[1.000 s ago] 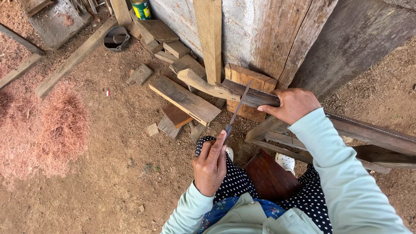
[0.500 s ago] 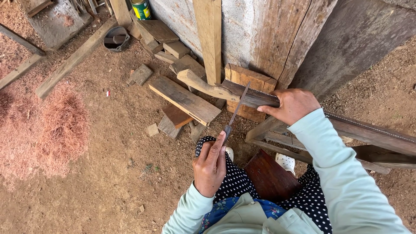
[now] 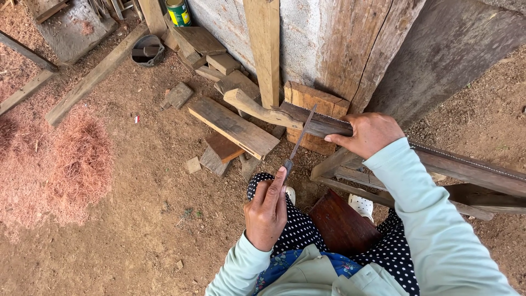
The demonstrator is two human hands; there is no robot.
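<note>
Gripping a file (image 3: 298, 141), left hand (image 3: 267, 211) angles it across the right hand's (image 3: 370, 133) clasped saw (image 3: 323, 123).

Left hand (image 3: 267, 215) is gripping closed, index finger extended forward; right hand (image 3: 368, 134) is clamping closed, arm reaching forward, sleeved.

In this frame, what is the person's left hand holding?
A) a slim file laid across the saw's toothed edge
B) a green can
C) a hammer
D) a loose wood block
A: the left hand grips the file, its tip resting on the saw steadied by the right hand.
</note>
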